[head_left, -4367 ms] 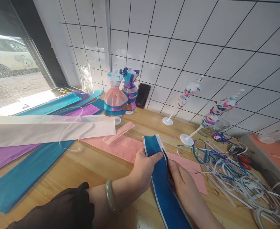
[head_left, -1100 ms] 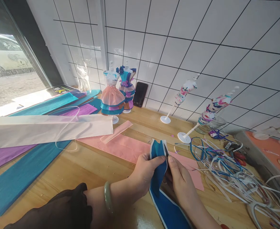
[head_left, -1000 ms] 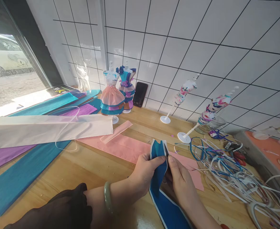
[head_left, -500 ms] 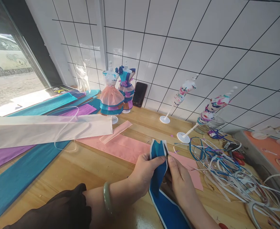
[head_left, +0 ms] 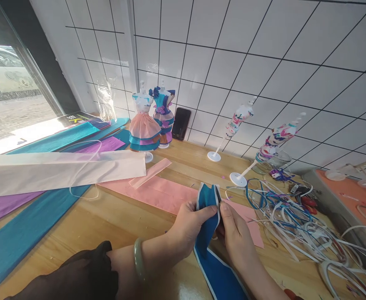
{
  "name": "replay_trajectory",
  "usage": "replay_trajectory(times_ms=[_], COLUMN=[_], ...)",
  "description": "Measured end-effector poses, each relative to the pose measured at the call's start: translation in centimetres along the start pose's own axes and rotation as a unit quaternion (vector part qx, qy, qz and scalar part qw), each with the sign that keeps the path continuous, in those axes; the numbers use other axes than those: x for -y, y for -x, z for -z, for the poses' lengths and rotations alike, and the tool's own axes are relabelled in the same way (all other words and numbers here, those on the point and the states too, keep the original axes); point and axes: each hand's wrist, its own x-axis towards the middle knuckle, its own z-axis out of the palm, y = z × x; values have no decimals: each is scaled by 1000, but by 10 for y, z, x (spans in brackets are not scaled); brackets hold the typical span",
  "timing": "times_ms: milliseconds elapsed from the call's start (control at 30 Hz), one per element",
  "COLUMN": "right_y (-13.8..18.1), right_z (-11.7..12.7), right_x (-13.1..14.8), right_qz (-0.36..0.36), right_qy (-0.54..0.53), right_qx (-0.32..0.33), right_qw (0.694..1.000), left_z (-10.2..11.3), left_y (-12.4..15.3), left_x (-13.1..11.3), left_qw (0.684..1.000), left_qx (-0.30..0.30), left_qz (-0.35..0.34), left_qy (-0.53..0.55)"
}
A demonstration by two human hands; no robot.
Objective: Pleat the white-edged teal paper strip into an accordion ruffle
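Observation:
A blue crepe strip with white edges (head_left: 215, 268) runs from the bottom of the view up to both hands over the wooden table (head_left: 108, 216). My left hand (head_left: 187, 225) pinches its gathered upper end, thumb on top. My right hand (head_left: 235, 235) is closed on the same folded end from the right side, fingertips meeting the left thumb. The strip's top stands up in small pleats above the fingers. A pink paper strip (head_left: 158, 191) lies flat just behind the hands.
Long white (head_left: 61, 171), purple (head_left: 1, 208) and teal (head_left: 26, 233) paper strips lie at the left. Two dressed mini mannequins (head_left: 145, 125) and a phone (head_left: 181, 124) stand by the tiled wall. Two bare mannequins (head_left: 272, 148) and a tangle of ribbon trimmings (head_left: 295, 221) are at the right.
Since the oldest frame the strip's flat end has been gathered into upright pleats between both hands. Over the last second the hands have hardly moved; the view drifted slightly.

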Motion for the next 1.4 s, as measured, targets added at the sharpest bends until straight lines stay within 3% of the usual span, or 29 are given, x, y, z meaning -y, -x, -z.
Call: replay_trajectory(times_ms=[1400], right_y=[-5], right_z=[-1], right_x=[-10], right_qz=[-9], right_qy=[22], right_qx=[-27], right_qw=[999], left_z=[1], left_y=[-1], left_x=[7], left_qw=[1000], left_qx=[12], left_qz=[-19], left_qy=[-18])
